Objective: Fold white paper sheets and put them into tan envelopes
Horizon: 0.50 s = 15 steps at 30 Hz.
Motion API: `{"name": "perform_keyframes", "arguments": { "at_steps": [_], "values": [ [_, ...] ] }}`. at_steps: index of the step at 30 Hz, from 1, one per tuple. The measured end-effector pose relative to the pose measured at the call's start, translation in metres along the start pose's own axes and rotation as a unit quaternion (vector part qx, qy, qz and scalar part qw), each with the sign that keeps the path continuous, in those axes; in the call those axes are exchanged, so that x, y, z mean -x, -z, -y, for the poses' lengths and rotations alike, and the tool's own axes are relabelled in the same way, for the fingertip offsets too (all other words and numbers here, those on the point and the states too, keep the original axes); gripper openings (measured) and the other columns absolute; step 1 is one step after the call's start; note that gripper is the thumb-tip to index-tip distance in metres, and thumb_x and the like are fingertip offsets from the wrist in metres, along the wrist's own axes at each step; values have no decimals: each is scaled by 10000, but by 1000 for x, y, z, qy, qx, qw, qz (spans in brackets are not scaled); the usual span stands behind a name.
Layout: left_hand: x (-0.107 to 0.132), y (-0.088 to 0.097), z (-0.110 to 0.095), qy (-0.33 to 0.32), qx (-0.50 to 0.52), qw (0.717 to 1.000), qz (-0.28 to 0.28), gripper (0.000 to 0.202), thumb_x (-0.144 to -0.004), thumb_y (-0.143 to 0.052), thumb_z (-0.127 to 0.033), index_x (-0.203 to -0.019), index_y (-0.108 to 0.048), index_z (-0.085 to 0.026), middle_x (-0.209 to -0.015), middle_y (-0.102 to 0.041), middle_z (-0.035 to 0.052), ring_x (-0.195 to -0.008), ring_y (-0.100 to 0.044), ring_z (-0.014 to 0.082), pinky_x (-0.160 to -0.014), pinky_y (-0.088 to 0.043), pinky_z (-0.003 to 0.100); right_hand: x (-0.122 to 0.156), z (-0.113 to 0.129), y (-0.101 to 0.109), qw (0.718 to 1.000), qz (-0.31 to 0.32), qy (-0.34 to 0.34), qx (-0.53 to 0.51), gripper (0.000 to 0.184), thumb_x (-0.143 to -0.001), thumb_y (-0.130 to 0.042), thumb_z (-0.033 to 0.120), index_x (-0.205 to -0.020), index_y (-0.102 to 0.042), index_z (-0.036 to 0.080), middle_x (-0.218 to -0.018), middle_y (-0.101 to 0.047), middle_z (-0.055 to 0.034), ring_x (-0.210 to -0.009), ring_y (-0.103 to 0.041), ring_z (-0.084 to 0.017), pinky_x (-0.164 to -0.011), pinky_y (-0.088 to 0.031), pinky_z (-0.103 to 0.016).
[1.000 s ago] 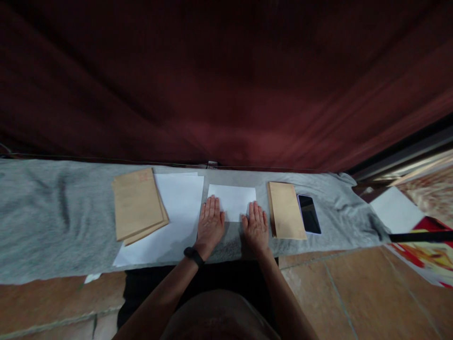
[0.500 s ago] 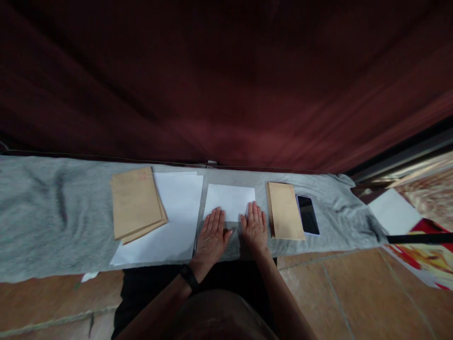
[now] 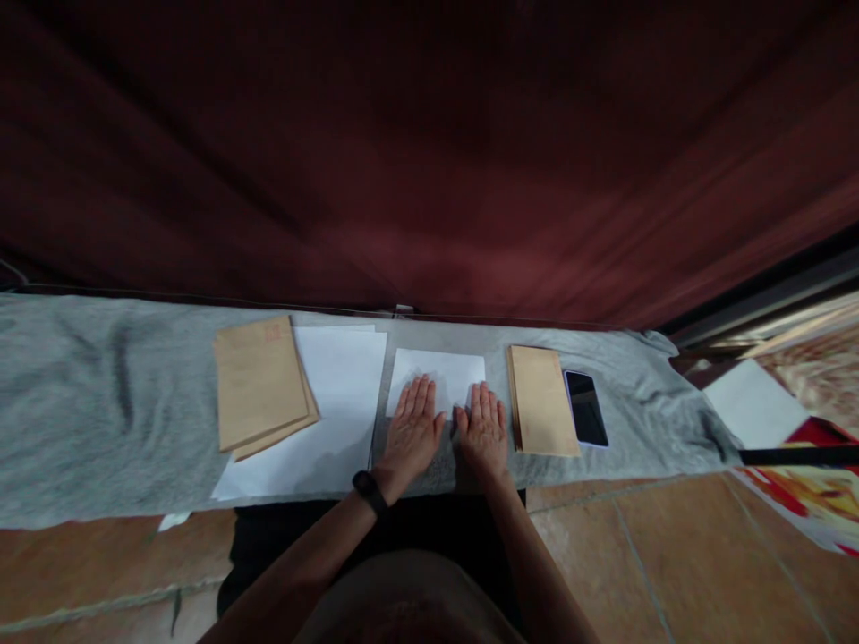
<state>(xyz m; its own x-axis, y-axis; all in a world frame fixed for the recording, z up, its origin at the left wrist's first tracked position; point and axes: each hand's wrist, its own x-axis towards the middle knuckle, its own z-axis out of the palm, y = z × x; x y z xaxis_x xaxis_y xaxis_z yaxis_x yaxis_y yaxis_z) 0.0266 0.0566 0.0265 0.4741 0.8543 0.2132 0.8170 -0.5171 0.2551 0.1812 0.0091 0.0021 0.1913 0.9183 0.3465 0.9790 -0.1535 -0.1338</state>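
A small white sheet of paper (image 3: 439,365), possibly folded, lies flat on the grey cloth (image 3: 134,402) in front of me. My left hand (image 3: 412,429) rests palm down, its fingers stretched over the sheet's near left part. Flat on the sheet's near right corner are the fingertips of my right hand (image 3: 484,434). Neither hand grips anything. To the left, brown envelopes (image 3: 260,385) lie on larger white sheets (image 3: 345,385). Just right of my right hand sits a stack of brown envelopes (image 3: 542,398).
A phone (image 3: 586,409) with a dark screen lies right of the envelope stack. Dark red drapery (image 3: 429,224) hangs behind the cloth's far edge. At the far right are a white panel (image 3: 755,402) and a red and yellow printed item (image 3: 815,492). Tiled floor (image 3: 604,546) shows below.
My left hand has slid a little right and forward, further onto the small sheet. My right hand stays almost in place on the sheet's right corner.
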Motion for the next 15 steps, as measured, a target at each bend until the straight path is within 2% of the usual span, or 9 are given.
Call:
{"name": "perform_keyframes", "arguments": {
  "at_steps": [3, 6, 10, 15],
  "values": [
    [-29, -8, -3, -16, 13, 1000, 4, 615, -1021, -337, -325, -1555, -293, -23, -1618, -334, 195, -1541, -224, 271, -1257, -242, 485, 0, 0, 0, 1000, -1, -3, 0, 581, -1068, -348, 394, -1548, -369, 67, -1552, -435, -216, -1438, -427, -309, -1168, -317, -504],
    [-47, -18, 0, -13, 11, 1000, 17, 613, -1024, -341, -349, -1539, -327, -17, -1615, -333, 204, -1538, -232, 281, -1255, -232, 491, 0, 0, -1, 1000, -4, -1, -1, 577, -1069, -339, 390, -1554, -361, 77, -1557, -434, -206, -1441, -423, -306, -1169, -318, -498],
    [-53, -25, 13, -1, -3, 1000, 6, 640, -1028, -340, -397, -1541, -319, -15, -1624, -309, 206, -1543, -212, 286, -1256, -209, 496, 1, -2, -2, 1000, 1, 1, -1, 576, -1070, -336, 384, -1561, -347, 84, -1557, -436, -205, -1438, -425, -306, -1167, -321, -499],
    [-49, -21, 23, 43, -20, 999, -8, 664, -1022, -348, -403, -1538, -311, 13, -1624, -292, 228, -1540, -218, 299, -1254, -214, 484, 1, -3, -5, 1000, -11, 3, -4, 590, -1069, -323, 400, -1564, -340, 79, -1557, -435, -209, -1424, -438, -322, -1157, -330, -508]
  ]
}}
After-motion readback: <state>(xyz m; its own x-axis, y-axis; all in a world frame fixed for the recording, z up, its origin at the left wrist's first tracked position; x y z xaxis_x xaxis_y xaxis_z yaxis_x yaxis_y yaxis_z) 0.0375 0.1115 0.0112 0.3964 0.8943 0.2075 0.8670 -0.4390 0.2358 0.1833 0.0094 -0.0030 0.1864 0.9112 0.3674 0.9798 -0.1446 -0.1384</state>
